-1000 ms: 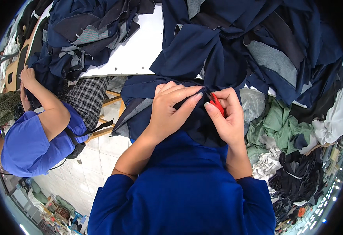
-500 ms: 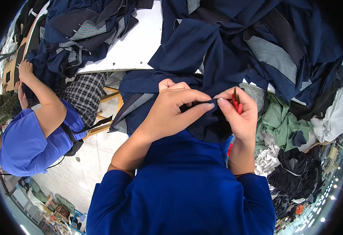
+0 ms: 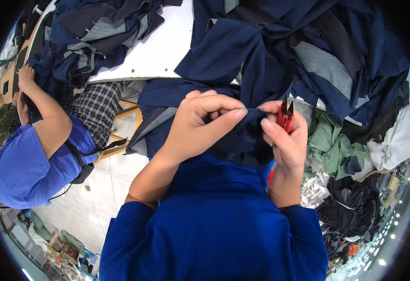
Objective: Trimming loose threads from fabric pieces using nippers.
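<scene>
My left hand (image 3: pixel 205 124) pinches the edge of a dark navy piece of fabric (image 3: pixel 247 145) between thumb and forefinger, just above my lap. A seam edge with fine stitching runs from that pinch toward my right hand (image 3: pixel 287 136). Red-handled thread snips (image 3: pixel 285 117) are tucked in the right hand, their dark blades spread and pointing up and away. The right thumb stands apart from the fabric, while the forefinger lies by the seam edge. Folds of the cloth hide the other fingertips of both hands.
Navy garment pieces (image 3: pixel 317 65) with grey undersides pile on the white table (image 3: pixel 160 51). At left a co-worker in a blue shirt (image 3: pixel 31 159) handles dark cloth. Green fabric (image 3: pixel 334 145) and dark scraps (image 3: pixel 350 206) lie to the right, and a wooden stool (image 3: pixel 127 112) stands at left.
My right thumb has lifted off the fabric edge, and the snips have turned so that both blades show. My left hand, still pinching, has shifted slightly left.
</scene>
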The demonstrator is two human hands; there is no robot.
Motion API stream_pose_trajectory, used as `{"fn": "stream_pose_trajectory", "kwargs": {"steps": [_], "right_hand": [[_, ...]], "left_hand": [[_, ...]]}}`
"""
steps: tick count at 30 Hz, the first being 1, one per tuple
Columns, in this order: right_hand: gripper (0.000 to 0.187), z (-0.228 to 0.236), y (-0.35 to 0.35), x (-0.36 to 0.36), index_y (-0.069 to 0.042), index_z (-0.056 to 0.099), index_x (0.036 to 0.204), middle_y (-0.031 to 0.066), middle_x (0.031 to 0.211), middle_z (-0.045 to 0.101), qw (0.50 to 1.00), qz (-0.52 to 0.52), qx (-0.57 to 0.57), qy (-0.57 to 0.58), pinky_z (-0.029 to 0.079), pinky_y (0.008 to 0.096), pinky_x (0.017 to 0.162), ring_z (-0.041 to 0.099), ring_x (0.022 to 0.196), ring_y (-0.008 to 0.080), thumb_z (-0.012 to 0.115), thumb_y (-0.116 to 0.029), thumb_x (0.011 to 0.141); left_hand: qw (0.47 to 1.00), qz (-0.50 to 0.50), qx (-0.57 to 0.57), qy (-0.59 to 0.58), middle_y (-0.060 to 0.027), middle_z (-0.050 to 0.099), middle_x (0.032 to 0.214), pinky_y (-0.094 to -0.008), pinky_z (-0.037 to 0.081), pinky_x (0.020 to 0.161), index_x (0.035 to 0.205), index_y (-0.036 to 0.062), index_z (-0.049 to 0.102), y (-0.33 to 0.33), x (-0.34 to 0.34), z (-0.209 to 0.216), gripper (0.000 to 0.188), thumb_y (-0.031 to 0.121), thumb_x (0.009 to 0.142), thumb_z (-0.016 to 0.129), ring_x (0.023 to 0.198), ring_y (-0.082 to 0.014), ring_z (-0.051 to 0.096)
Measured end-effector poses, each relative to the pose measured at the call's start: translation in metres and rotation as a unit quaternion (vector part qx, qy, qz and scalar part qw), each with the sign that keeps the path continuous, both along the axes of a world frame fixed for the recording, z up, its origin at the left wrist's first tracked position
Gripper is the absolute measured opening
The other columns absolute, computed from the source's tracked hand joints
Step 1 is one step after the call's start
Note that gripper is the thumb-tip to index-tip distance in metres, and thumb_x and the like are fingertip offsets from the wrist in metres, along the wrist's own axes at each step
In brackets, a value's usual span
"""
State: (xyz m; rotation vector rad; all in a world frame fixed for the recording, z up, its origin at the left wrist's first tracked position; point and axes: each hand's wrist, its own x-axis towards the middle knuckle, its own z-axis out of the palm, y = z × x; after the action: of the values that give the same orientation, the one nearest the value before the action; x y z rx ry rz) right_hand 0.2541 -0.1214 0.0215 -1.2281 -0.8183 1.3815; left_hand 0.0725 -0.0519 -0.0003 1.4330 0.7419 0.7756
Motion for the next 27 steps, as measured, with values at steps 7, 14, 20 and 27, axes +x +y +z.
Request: {"fn": "stream_pose_trajectory", "kwargs": {"steps": [7,14,20,27], "right_hand": [[0.017,0.002,0.001,-0.007,0.002,0.062,0.094,-0.0087,0.061,0.043,0.999,-0.022,-0.022,-0.012,0.024,0.0156,0.051,0.034,0.054,-0.0008,0.067,-0.003,0.078],[0.014,0.003,0.002,-0.011,0.001,0.061,0.091,-0.0090,0.061,0.044,0.999,-0.028,-0.033,0.000,0.024,0.0152,0.050,0.035,0.054,-0.0013,0.067,-0.001,0.079],[0.014,0.001,0.002,-0.012,0.001,0.061,0.091,-0.0088,0.061,0.043,0.999,-0.027,-0.033,-0.005,0.024,0.0152,0.050,0.035,0.054,-0.0012,0.067,0.000,0.079],[0.015,0.002,0.001,-0.013,0.001,0.061,0.092,-0.0088,0.060,0.043,0.999,-0.021,-0.026,-0.006,0.024,0.0154,0.050,0.035,0.053,-0.0011,0.067,0.000,0.078]], "left_hand": [[1.000,0.003,-0.003,-0.007,-0.0040,0.061,0.073,-0.0209,0.036,0.061,0.087,-0.0030,0.068,-0.002,0.000,0.002,0.008,0.000,0.080,0.064,0.067,-0.0078,0.050],[1.000,0.004,0.023,0.004,-0.0034,0.060,0.072,-0.0209,0.035,0.060,0.087,-0.0029,0.068,-0.003,-0.002,0.001,0.008,0.001,0.080,0.064,0.066,-0.0073,0.049],[0.999,0.008,0.040,0.001,-0.0029,0.060,0.071,-0.0211,0.033,0.059,0.087,-0.0024,0.068,-0.004,-0.003,0.002,0.009,0.001,0.080,0.064,0.065,-0.0070,0.047],[0.998,0.013,0.065,0.025,-0.0017,0.059,0.070,-0.0215,0.032,0.059,0.087,-0.0013,0.068,-0.005,-0.006,0.000,0.008,0.001,0.080,0.064,0.065,-0.0067,0.045]]}}
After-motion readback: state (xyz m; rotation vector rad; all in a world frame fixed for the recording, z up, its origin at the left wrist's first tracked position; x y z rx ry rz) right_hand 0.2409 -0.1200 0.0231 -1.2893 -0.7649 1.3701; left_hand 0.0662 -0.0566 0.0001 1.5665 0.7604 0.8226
